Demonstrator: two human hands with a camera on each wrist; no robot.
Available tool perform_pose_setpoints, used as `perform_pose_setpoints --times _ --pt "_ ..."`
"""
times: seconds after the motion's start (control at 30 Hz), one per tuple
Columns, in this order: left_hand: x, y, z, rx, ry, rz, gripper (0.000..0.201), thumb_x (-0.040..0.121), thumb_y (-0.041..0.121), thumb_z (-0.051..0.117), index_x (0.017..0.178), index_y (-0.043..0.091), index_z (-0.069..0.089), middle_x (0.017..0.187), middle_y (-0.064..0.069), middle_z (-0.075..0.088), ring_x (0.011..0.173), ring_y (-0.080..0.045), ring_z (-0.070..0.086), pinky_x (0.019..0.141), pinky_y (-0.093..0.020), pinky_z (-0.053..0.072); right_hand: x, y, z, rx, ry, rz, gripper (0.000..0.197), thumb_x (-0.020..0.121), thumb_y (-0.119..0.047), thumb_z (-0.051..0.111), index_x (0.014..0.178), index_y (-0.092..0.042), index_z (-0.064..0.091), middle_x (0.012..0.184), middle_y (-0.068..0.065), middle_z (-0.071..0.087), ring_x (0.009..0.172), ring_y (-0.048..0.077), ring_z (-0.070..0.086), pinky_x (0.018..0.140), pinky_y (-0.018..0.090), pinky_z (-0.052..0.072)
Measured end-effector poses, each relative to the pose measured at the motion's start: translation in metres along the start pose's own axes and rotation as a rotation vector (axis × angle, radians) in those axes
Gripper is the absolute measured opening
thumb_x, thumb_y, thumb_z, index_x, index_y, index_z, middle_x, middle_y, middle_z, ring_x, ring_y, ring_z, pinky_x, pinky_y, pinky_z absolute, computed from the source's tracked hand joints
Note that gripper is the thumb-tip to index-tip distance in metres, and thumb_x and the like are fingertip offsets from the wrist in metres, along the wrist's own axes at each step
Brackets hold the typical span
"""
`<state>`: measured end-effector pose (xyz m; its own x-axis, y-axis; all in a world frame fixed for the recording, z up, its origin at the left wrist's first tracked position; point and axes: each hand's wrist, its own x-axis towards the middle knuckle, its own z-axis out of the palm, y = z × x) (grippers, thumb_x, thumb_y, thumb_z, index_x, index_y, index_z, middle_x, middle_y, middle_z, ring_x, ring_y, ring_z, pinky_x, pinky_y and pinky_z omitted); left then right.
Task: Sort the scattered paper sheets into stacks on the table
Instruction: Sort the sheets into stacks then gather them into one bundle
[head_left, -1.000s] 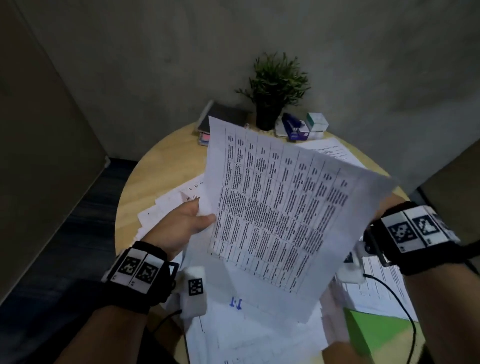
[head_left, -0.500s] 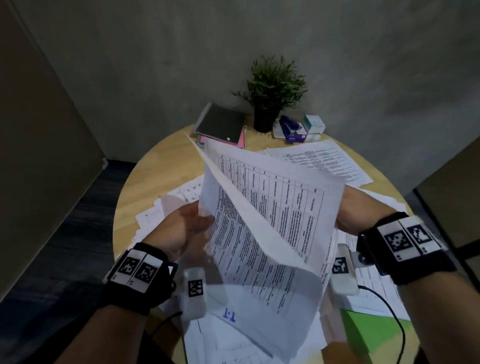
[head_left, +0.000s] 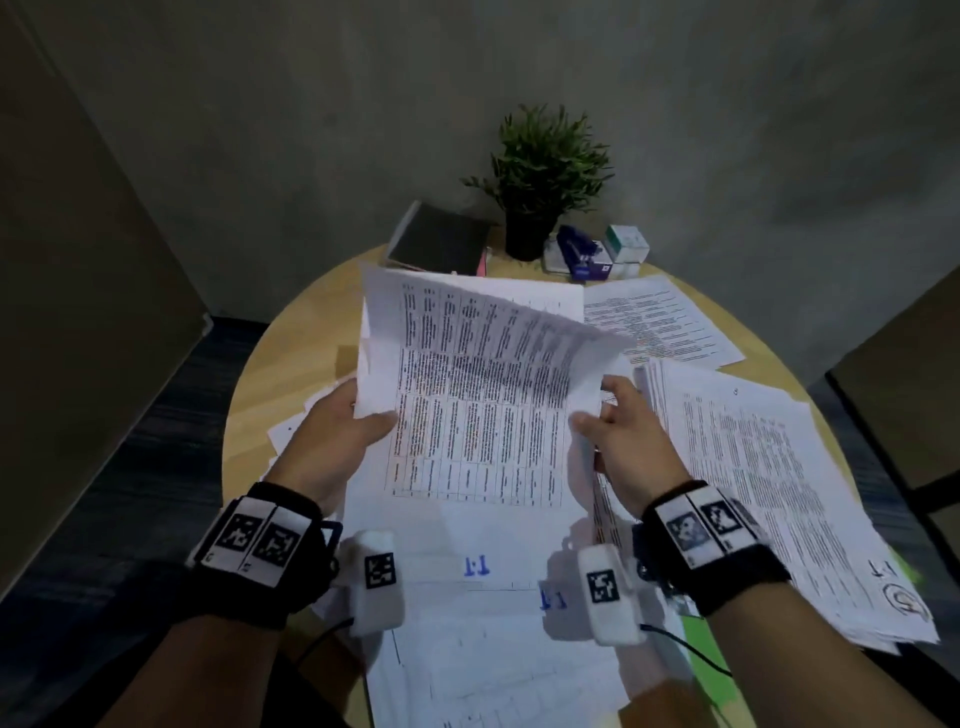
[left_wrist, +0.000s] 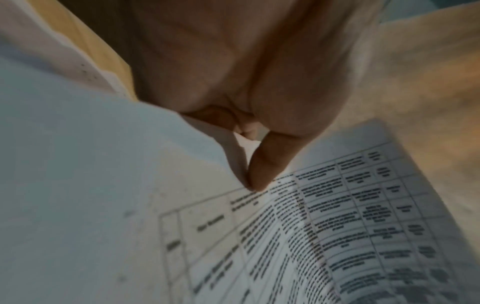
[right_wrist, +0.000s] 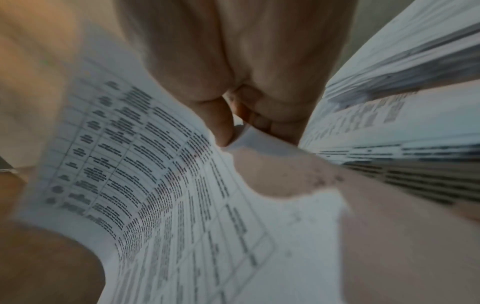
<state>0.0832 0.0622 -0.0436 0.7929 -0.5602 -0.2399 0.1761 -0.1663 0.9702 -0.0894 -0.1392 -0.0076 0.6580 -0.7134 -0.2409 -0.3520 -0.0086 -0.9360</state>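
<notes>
I hold a bundle of white sheets printed with a table (head_left: 478, 410) above the round wooden table (head_left: 291, 343). My left hand (head_left: 343, 431) grips the bundle's left edge, thumb on top (left_wrist: 262, 170). My right hand (head_left: 608, 431) pinches the right edge of the top sheet (right_wrist: 161, 164) between thumb and fingers. The top sheet bows upward at its far end. Under the bundle lie more loose sheets (head_left: 488, 649) marked in blue ink. A fanned stack of text pages (head_left: 769, 483) lies to the right, and a single text sheet (head_left: 660, 322) sits at the back right.
At the table's far edge stand a potted plant (head_left: 540, 182), a dark notebook on a pink one (head_left: 441, 239), and small boxes with a blue item (head_left: 597, 254). A green sheet (head_left: 701, 644) peeks out at the near right. Grey walls enclose the table.
The raised, folded-over sheet has come down flatter onto the bundle. My right hand moved from behind the paper to its right edge. The view tilted down, showing the right-hand stack.
</notes>
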Motion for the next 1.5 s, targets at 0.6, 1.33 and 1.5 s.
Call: perform_pose_setpoints --times 0.6,1.33,1.5 --pt "-0.008 0.012 -0.027 0.083 0.314 0.149 0.047 0.093 -0.006 0.049 0.131 0.021 0.053 0.114 0.005 0.063 0.103 -0.014 0.059 0.079 -0.022 0.044 0.011 0.035 0.003 -0.794 0.088 0.303 0.073 0.071 -0.031 0.083 0.124 -0.004 0.041 0.121 0.015 0.057 0.105 0.029 0.058 0.077 0.032 0.049" --pt "-0.014 0.018 -0.017 -0.202 -0.109 0.061 0.042 0.092 -0.006 0.047 0.122 0.021 0.059 0.119 0.000 0.069 0.113 -0.019 0.064 0.102 -0.042 0.043 0.006 -0.056 -0.007 0.208 -0.333 -0.203 0.054 0.088 0.014 0.051 0.134 -0.013 0.049 0.120 0.016 0.065 0.104 0.029 0.066 0.075 0.040 0.058" --pt "-0.008 0.012 -0.022 -0.136 -0.026 0.065 0.041 0.091 -0.007 0.051 0.118 0.022 0.062 0.118 -0.003 0.069 0.111 -0.025 0.064 0.103 -0.051 0.042 0.020 -0.055 -0.004 0.144 -0.399 -0.145 0.043 0.089 0.016 0.047 0.125 -0.006 0.055 0.096 0.006 0.073 0.079 0.020 0.070 0.059 0.028 0.055"
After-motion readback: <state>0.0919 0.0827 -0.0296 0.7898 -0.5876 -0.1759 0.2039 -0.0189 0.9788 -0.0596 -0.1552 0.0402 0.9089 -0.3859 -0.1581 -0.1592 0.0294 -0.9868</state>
